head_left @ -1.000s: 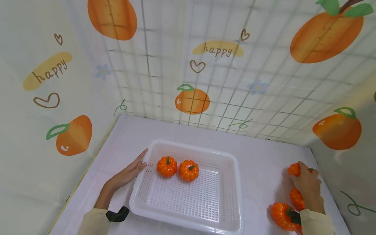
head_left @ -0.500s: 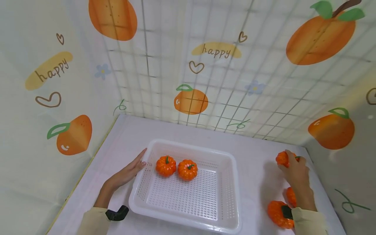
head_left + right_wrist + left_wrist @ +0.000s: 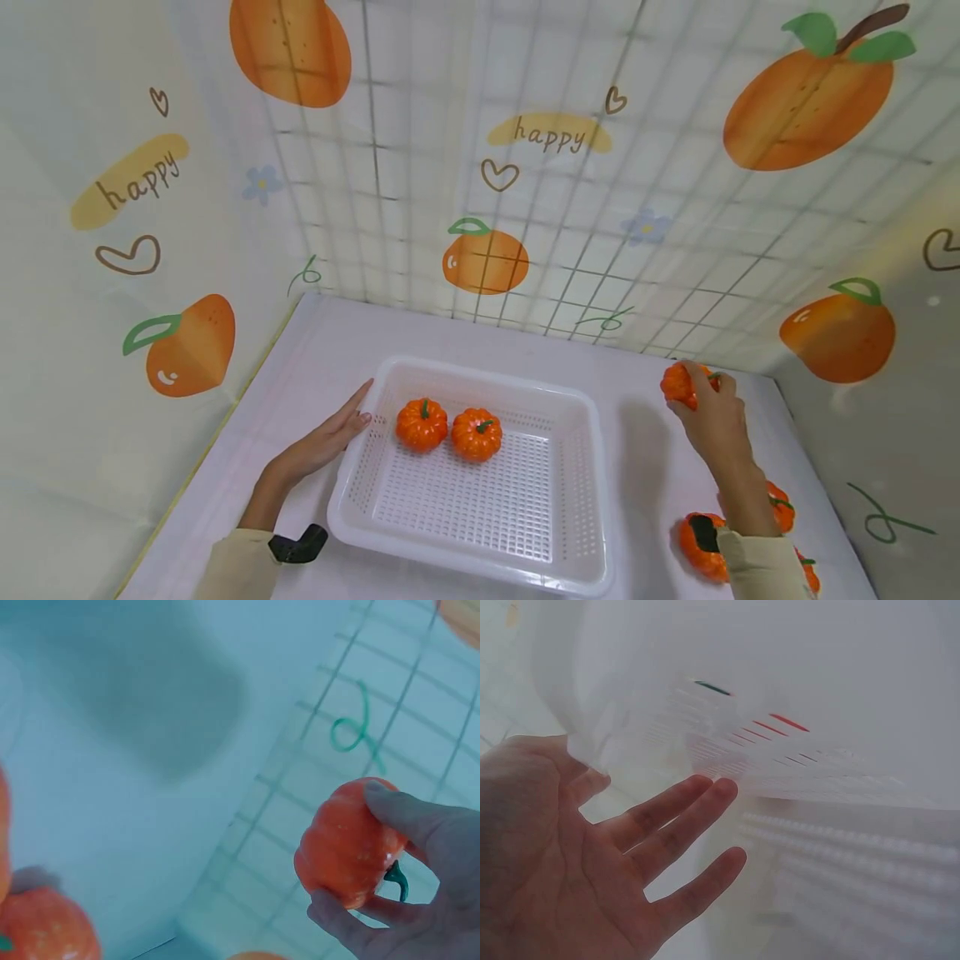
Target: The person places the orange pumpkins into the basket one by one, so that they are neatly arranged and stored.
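A small orange pumpkin (image 3: 346, 844) with a green stem is gripped by my right hand (image 3: 716, 421), thumb on one side and fingers on the other. It hangs above the table, right of the white plastic basket (image 3: 600, 467). My left hand (image 3: 318, 446) rests against the basket's left wall, its fingers straight, as the left wrist view also shows. Inside the basket, two more pumpkins, one at the left (image 3: 421, 426) and a second pumpkin (image 3: 476, 435) beside it, sit near the back left.
On the table's right side, below my right forearm, stand a larger pumpkin (image 3: 701, 546), a pumpkin (image 3: 782, 506) and another partly hidden pumpkin (image 3: 808, 572). Fabric walls printed with oranges enclose the back and both sides of the white table (image 3: 525, 343).
My right hand has lifted the pumpkin off the table and carried it up and to the left, towards the basket. My left hand stays at the basket's wall.
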{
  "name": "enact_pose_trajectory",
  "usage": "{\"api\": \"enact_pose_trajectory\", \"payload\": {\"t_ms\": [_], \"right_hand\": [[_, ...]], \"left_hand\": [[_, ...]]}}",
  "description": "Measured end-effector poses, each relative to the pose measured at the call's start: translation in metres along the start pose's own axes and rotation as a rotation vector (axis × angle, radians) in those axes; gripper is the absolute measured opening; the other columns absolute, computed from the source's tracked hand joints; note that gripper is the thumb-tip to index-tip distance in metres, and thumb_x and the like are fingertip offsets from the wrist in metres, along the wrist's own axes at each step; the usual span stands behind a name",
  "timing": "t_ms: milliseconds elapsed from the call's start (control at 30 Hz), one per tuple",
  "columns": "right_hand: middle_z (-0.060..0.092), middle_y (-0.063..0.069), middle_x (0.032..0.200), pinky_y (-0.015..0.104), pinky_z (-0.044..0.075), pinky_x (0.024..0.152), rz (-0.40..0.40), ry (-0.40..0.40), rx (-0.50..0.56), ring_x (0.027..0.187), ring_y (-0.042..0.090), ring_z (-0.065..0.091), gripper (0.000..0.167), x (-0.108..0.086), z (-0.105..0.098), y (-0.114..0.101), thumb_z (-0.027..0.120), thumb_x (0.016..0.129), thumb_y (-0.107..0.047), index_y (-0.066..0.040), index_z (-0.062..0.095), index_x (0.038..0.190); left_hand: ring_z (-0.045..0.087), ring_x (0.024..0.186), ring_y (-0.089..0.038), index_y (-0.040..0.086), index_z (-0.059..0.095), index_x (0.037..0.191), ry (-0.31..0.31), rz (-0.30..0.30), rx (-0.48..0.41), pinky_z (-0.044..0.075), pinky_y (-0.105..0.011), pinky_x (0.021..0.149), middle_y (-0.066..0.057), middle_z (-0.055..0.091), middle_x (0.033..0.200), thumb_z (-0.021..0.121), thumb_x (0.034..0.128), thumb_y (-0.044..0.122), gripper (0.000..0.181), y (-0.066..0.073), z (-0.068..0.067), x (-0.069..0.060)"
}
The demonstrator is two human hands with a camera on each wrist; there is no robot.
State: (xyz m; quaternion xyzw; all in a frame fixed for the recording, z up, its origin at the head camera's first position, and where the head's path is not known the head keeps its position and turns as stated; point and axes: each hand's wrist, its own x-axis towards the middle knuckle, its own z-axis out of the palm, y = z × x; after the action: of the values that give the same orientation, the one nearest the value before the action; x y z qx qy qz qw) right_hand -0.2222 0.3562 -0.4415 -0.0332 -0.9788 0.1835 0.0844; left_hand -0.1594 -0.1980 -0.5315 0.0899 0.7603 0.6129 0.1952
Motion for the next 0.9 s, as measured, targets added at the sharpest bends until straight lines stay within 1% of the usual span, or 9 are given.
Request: {"api": "enact_pose_trajectory", "payload": {"t_ms": [133, 200, 333, 433, 567, 633, 800, 833, 900], "right_hand": [[0.027, 0.044, 0.137, 0.074, 0.043, 0.084, -0.024, -0.004, 0.004, 0.110, 0.066, 0.039, 0.068, 0.000, 0.003, -0.022, 0.070, 0.093, -0.008, -0.010, 0.036, 0.152], [0.028, 0.043, 0.138, 0.074, 0.043, 0.085, -0.044, -0.010, 0.013, 0.111, 0.065, 0.039, 0.068, -0.001, 0.003, -0.032, 0.070, 0.093, -0.008, -0.011, 0.037, 0.152], [0.029, 0.040, 0.139, 0.072, 0.045, 0.084, -0.114, -0.022, 0.023, 0.113, 0.064, 0.040, 0.067, -0.005, 0.003, -0.051, 0.072, 0.091, -0.006, -0.012, 0.040, 0.150], [0.032, 0.039, 0.138, 0.070, 0.047, 0.082, -0.190, -0.019, 0.027, 0.110, 0.063, 0.043, 0.066, -0.010, 0.001, -0.065, 0.073, 0.089, -0.004, -0.011, 0.043, 0.147], [0.035, 0.039, 0.136, 0.069, 0.049, 0.080, -0.284, -0.003, 0.024, 0.106, 0.062, 0.046, 0.068, -0.016, 0.002, -0.081, 0.077, 0.086, -0.003, -0.011, 0.045, 0.145], [0.035, 0.038, 0.137, 0.069, 0.049, 0.080, -0.309, -0.004, 0.025, 0.106, 0.062, 0.047, 0.069, -0.018, 0.004, -0.088, 0.077, 0.085, -0.003, -0.013, 0.045, 0.146], [0.038, 0.036, 0.137, 0.067, 0.051, 0.079, -0.380, -0.010, 0.037, 0.103, 0.058, 0.051, 0.069, -0.023, 0.009, -0.103, 0.079, 0.084, -0.003, -0.014, 0.047, 0.145], [0.039, 0.036, 0.137, 0.066, 0.051, 0.079, -0.395, -0.013, 0.041, 0.101, 0.057, 0.052, 0.068, -0.023, 0.009, -0.106, 0.079, 0.084, -0.004, -0.014, 0.048, 0.145], [0.040, 0.035, 0.137, 0.065, 0.052, 0.078, -0.419, -0.016, 0.048, 0.099, 0.056, 0.053, 0.068, -0.025, 0.011, -0.113, 0.079, 0.084, -0.004, -0.014, 0.049, 0.144]], "left_hand": [[0.037, 0.135, -0.030, 0.043, 0.006, 0.159, -0.005, -0.002, -0.002, 0.028, -0.061, 0.111, 0.002, 0.004, 0.167, 0.042, 0.1064, 0.043, 0.064, -0.001, 0.000, 0.000], [0.039, 0.133, -0.030, 0.042, 0.006, 0.159, -0.007, -0.002, -0.005, 0.031, -0.060, 0.110, 0.001, 0.004, 0.167, 0.042, 0.1064, 0.043, 0.064, -0.002, 0.000, 0.000], [0.043, 0.129, -0.031, 0.042, 0.006, 0.159, -0.010, 0.002, -0.010, 0.038, -0.056, 0.106, 0.001, 0.005, 0.166, 0.042, 0.1065, 0.043, 0.063, -0.003, 0.000, 0.001], [0.043, 0.130, -0.030, 0.044, 0.007, 0.158, -0.006, -0.001, -0.014, 0.037, -0.056, 0.107, 0.003, 0.005, 0.166, 0.042, 0.1063, 0.043, 0.063, -0.003, -0.001, 0.001], [0.040, 0.133, -0.030, 0.045, 0.006, 0.158, -0.007, -0.002, -0.020, 0.034, -0.058, 0.109, 0.005, 0.005, 0.166, 0.042, 0.1062, 0.043, 0.063, -0.002, -0.001, 0.001], [0.037, 0.136, -0.030, 0.044, 0.006, 0.159, -0.009, -0.002, -0.018, 0.032, -0.059, 0.110, 0.004, 0.004, 0.166, 0.042, 0.1062, 0.043, 0.064, -0.001, -0.001, 0.001], [0.026, 0.144, -0.031, 0.043, 0.005, 0.159, -0.007, -0.007, -0.012, 0.021, -0.064, 0.113, 0.005, 0.002, 0.166, 0.042, 0.1060, 0.044, 0.064, -0.002, -0.001, 0.001], [0.025, 0.145, -0.030, 0.044, 0.006, 0.159, -0.006, -0.008, -0.014, 0.020, -0.064, 0.113, 0.005, 0.003, 0.166, 0.043, 0.1059, 0.044, 0.064, -0.002, -0.001, 0.001], [0.026, 0.144, -0.031, 0.043, 0.005, 0.159, -0.010, -0.004, -0.016, 0.021, -0.063, 0.113, 0.005, 0.002, 0.166, 0.042, 0.1061, 0.044, 0.064, -0.001, -0.002, 0.001]]}}
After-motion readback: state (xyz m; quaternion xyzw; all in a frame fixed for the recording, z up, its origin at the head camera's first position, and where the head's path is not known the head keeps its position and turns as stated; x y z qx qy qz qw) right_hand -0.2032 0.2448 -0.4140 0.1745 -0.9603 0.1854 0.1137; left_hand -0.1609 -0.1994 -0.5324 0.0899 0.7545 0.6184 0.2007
